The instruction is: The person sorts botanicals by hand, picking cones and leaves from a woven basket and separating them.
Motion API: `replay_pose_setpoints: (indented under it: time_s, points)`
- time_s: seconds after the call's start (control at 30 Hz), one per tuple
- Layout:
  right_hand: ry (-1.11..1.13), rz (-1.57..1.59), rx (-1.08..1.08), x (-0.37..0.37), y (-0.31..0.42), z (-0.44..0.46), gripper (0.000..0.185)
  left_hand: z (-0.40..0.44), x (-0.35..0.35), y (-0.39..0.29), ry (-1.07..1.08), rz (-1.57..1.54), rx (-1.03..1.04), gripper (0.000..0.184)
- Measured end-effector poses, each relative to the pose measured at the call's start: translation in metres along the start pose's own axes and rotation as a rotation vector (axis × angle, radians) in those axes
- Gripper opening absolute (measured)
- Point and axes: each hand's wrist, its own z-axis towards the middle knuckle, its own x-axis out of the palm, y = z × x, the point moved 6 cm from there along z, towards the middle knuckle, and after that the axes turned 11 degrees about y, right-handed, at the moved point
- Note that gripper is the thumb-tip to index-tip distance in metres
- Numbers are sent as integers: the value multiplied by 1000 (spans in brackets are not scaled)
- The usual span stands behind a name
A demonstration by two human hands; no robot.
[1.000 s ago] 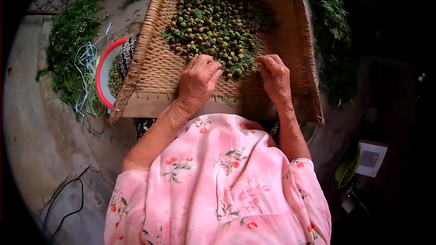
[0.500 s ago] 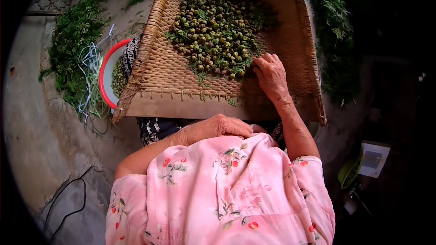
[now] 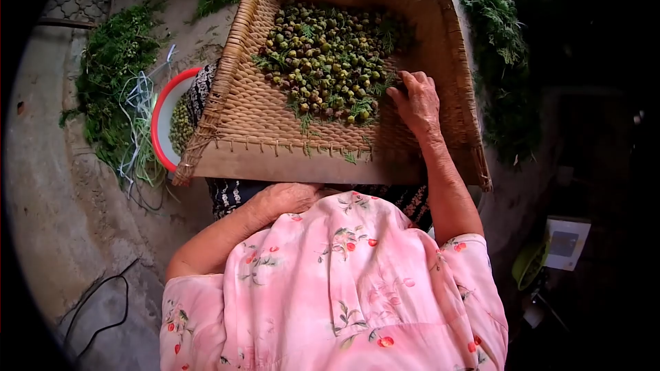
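A woven wicker winnowing basket (image 3: 237,106) rests across the lap, its flat wooden lip (image 3: 295,165) toward the body. Inside it lies a heap of small round green and brownish cones (image 3: 323,58), mixed with bits of feathery green sprig (image 3: 306,124). My right hand (image 3: 418,103) is in the basket at the heap's right edge, fingers curled and thumb close to the forefinger; what they hold, if anything, is hidden. My left hand (image 3: 295,196) lies on the lap below the lip, its fingers hidden by the pink flowered shirt (image 3: 344,268).
A red-rimmed basin (image 3: 159,144) with similar cones stands left of the basket. Beside it are tangled plastic strings (image 3: 139,106) and a pile of green branches (image 3: 113,72). More branches (image 3: 498,41) lie at right. A black cord (image 3: 126,295) runs on the floor.
My right hand has shifted slightly right and up, off the heap's lower right edge. My left hand has drawn left along the lap, and its fingers have gone out of sight.
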Motion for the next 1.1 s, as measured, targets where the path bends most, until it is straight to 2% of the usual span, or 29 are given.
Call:
replay_pose_setpoints:
  time_s: [0.03, 0.07, 0.1, 0.17, 0.2, 0.27, 0.37, 0.4, 0.43, 0.53, 0.6, 0.67, 0.7, 0.77, 0.8, 0.9, 0.93, 1.0, 1.1]
  points:
    - [-40, 0, -2, 1, -1, 2, 36, -22, -13, -18, -162, -775, 181, 59]
    - [-44, 1, -1, 1, 0, 6, 36, -25, -9, -17, -161, -771, 181, 59]
    - [0, -50, 35, 4, 2, 8, 42, -30, -5, -17, -130, -1105, 249, 63]
    - [52, -120, 84, 5, 10, 10, 52, -44, -8, -39, -230, -1662, 228, 60]
    - [52, -120, 85, 5, 11, 9, 52, -44, -9, -38, -229, -1662, 227, 60]
    - [31, -186, 30, 4, 17, 6, 50, -47, -19, -35, -202, -1276, 224, 54]
    - [27, -115, 22, 9, 12, 6, 41, -50, -35, -31, -160, -704, 204, 46]
    - [18, -65, -3, 12, 11, 5, 39, -48, -36, -23, -117, -755, -7, 40]
    - [-31, -27, -37, 15, 13, 4, 28, -49, -41, -19, -157, -888, 8, 37]
    - [-39, 39, -65, 22, 16, 5, 20, -45, -69, 3, -339, -1159, 39, 31]
    - [-27, 37, -57, 16, 20, 4, 15, -38, -97, 18, -693, -1102, 107, 29]
    - [5, 76, -90, 18, 17, 2, 15, -29, -109, 38, -927, -1150, 159, 27]
    - [10, 75, -91, 16, 15, 1, 15, -22, -106, 46, -929, -1156, 158, 27]
    - [106, 311, -82, 15, 12, -1, 14, -20, -102, 58, -1098, -1199, 202, 25]
    - [112, 311, -77, 12, 14, -2, 14, -18, -100, 58, -1093, -1205, 199, 25]
    - [197, 365, -263, 5, 31, -6, 12, -15, -96, 47, -1058, -976, 63, 23]
    - [201, 368, -264, 2, 34, -8, 12, -15, -95, 47, -1059, -979, 58, 23]
    - [405, 485, -162, 9, 35, -10, 17, -13, -94, 47, -1056, -971, 60, 22]
    - [319, 388, -116, 7, 34, -13, 26, -12, -95, 50, -1045, -998, 52, 23]
